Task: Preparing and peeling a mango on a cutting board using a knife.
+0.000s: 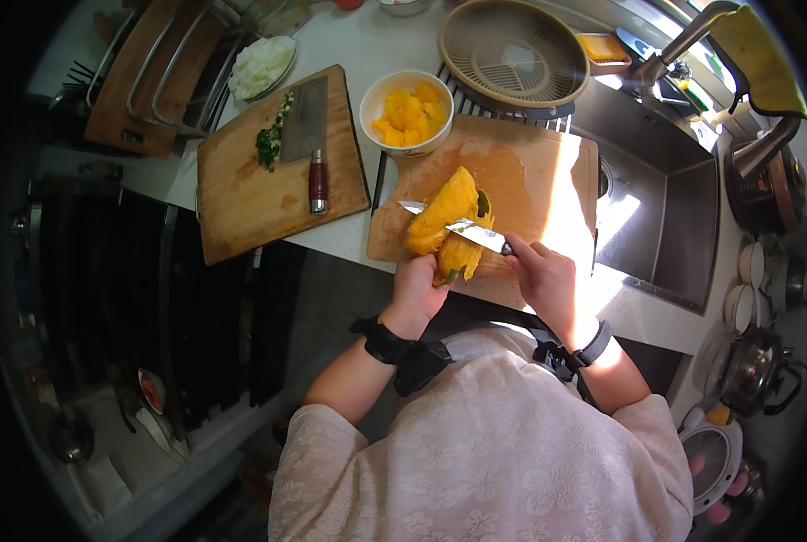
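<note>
Mango (447, 203), mostly peeled, is above the right cutting board (512, 154), near left; left hand (416, 287) fingers curl around its near end; right hand (548, 278) fingers grip a knife (481, 237), blade against flesh.

White countertop (340, 43) beneath a dark-edged board (236, 185) and a partly sunlit board (522, 194)

A wide fisheye view looks steeply down from the wearer's head, close above the shirt (494, 443) at lower centre, facing the desk (358, 41) across the upper half; darkness rounds the corners.
</note>
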### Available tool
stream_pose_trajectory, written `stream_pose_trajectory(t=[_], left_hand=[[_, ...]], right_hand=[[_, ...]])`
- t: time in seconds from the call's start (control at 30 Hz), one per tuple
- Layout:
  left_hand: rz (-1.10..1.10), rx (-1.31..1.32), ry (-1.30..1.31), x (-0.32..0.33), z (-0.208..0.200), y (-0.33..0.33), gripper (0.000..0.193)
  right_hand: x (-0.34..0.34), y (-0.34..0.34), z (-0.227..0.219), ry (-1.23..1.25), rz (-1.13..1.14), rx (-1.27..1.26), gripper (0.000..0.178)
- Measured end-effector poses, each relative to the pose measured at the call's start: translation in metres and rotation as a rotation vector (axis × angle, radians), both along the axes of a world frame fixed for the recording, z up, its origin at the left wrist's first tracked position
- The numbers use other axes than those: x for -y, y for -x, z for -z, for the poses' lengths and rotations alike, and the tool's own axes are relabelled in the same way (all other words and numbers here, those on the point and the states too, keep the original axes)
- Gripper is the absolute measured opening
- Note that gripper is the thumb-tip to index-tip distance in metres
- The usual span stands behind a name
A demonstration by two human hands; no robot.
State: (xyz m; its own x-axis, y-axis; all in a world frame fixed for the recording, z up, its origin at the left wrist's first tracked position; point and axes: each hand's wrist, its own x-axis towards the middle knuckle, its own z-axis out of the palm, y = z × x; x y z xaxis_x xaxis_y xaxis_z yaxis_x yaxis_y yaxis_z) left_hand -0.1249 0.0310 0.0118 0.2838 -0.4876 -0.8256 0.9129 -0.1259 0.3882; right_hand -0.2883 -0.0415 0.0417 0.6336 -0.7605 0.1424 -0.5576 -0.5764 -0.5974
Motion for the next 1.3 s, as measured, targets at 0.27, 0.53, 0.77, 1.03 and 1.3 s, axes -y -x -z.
stream_pose_trajectory(t=[0.27, 0.53, 0.77, 1.03, 1.3], left_hand=[[-0.043, -0.042, -0.05, 0.002, 0.004, -0.003, 0.034], [-0.015, 0.046, 0.017, -0.001, 0.016, -0.002, 0.032], [0.037, 0.167, 0.111, -0.001, 0.018, -0.005, 0.031], [-0.057, -0.022, -0.043, 0.005, 0.01, -0.013, 0.03], [0.045, 0.253, 0.073, -0.002, 0.04, -0.012, 0.032]], right_hand=[[0.001, -0.005, -0.001, 0.02, -0.001, -0.035, 0.026], [-0.002, -0.001, 0.005, -0.006, 0.044, 0.044, 0.024], [0.005, -0.015, 0.008, 0.112, 0.022, 0.006, 0.024], [-0.004, 0.011, 0.016, -0.048, 0.086, 0.09, 0.025], [-0.002, -0.006, 0.013, 0.095, 0.083, 0.073, 0.024]])
